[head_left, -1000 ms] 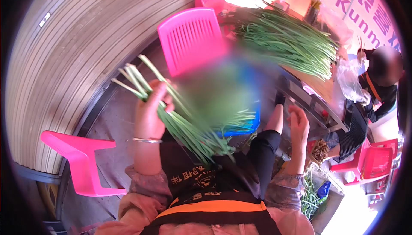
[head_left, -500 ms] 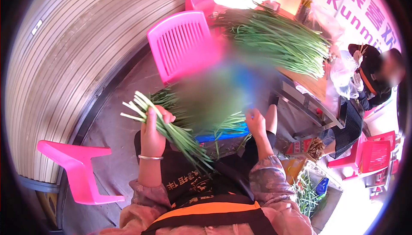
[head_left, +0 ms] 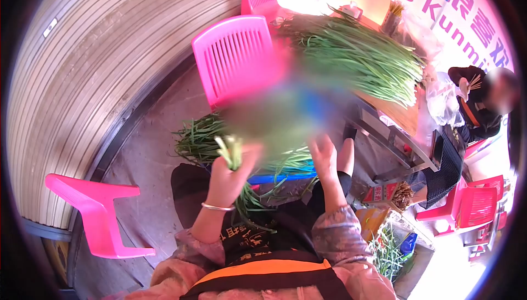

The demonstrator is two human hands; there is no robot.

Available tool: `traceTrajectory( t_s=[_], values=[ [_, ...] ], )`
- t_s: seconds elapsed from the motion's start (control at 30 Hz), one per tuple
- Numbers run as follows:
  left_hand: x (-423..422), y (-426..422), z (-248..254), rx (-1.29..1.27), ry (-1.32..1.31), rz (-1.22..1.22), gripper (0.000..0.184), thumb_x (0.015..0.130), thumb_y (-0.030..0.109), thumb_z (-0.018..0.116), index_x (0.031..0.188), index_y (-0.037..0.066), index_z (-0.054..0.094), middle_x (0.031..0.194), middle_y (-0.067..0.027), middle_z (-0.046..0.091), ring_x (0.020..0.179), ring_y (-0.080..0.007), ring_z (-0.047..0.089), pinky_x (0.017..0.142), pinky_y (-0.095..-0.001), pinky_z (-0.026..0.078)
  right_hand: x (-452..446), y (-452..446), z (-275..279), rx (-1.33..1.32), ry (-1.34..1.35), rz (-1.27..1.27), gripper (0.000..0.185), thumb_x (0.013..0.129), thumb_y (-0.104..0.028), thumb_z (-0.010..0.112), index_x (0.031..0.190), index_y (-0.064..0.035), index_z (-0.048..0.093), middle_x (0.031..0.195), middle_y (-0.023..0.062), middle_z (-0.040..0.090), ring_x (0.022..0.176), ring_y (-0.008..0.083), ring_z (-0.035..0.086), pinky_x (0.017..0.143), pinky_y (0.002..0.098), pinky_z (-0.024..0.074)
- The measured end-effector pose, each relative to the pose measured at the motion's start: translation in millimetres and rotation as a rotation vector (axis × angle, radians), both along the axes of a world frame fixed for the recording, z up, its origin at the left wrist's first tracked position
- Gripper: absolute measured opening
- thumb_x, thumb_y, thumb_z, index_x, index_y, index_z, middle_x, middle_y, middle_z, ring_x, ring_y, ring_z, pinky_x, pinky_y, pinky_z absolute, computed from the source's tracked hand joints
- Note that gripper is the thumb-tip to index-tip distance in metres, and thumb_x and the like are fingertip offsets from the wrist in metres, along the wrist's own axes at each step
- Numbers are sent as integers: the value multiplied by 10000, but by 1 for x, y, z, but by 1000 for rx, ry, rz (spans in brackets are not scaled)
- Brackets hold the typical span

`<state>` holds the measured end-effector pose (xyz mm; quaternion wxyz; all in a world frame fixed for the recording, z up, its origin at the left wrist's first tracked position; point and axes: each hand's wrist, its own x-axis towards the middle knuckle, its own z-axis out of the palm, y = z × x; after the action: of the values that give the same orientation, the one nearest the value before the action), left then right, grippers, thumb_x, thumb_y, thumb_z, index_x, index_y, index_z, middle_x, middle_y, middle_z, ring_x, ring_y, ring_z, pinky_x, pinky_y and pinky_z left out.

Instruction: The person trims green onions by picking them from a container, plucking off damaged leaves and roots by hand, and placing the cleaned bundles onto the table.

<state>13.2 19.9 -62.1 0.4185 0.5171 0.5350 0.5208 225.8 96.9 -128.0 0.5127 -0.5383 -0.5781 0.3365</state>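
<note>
My left hand (head_left: 233,176) is closed round a bunch of green stalks (head_left: 229,152), pale ends up, with the leaves hanging below over the black apron. My right hand (head_left: 324,157) is at the right edge of a blue container (head_left: 282,177) heaped with green stalks (head_left: 200,138); its fingertips run into a blurred patch, so what they hold, if anything, is hidden. That blur also covers the middle of the heap.
A big pile of long green stalks (head_left: 362,53) lies on a wooden table (head_left: 398,112). Pink chairs (head_left: 233,53) stand ahead and at the left (head_left: 99,212). A box of green scraps (head_left: 388,253) is at lower right. Another person (head_left: 475,102) holds thin sticks.
My left hand has moved right toward the heap with its bunch, which now stands more upright. My right hand came down and inward to the container earlier and has since barely shifted.
</note>
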Motion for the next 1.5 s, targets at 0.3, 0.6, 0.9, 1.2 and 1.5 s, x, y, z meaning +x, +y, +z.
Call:
traceTrajectory(
  t_s=[0.3,0.6,0.9,1.2,1.5],
  values=[
    [36,9,27,279,341,-129,138,772,42,703,863,11,603,831,-38,624,719,-78,549,651,-245,454,-2,-57,110,175,-247,280,156,783,-92,658,876,10,584,784,107,603,724,210,612,689,303,479],
    [23,3,64,136,107,-145,140,815,92,684,897,-16,648,694,13,575,618,-29,486,552,-205,413,25,-69,115,-51,491,367,155,925,-137,515,1036,-34,480,849,26,564,747,84,516,700,217,420],
    [29,-4,86,-60,-156,-562,185,868,137,622,968,-16,646,862,-53,672,697,-60,548,595,-207,435,3,-72,143,275,0,317,165,759,-179,730,821,-44,657,726,45,629,649,99,573,521,191,371],
    [-10,-3,58,-112,-254,-715,245,927,167,495,1005,-30,619,923,-116,663,894,-190,626,797,-293,473,91,-83,127,93,-481,-115,152,802,-36,630,946,-68,668,849,101,658,736,177,638,632,275,491],
    [-49,-3,30,-12,-447,-191,284,946,262,478,998,-12,531,694,-38,508,633,-117,513,649,-296,496,311,-184,13,-517,-1224,-439,269,785,-221,629,961,-18,626,861,183,635,831,354,601,743,436,462]
  ],
)
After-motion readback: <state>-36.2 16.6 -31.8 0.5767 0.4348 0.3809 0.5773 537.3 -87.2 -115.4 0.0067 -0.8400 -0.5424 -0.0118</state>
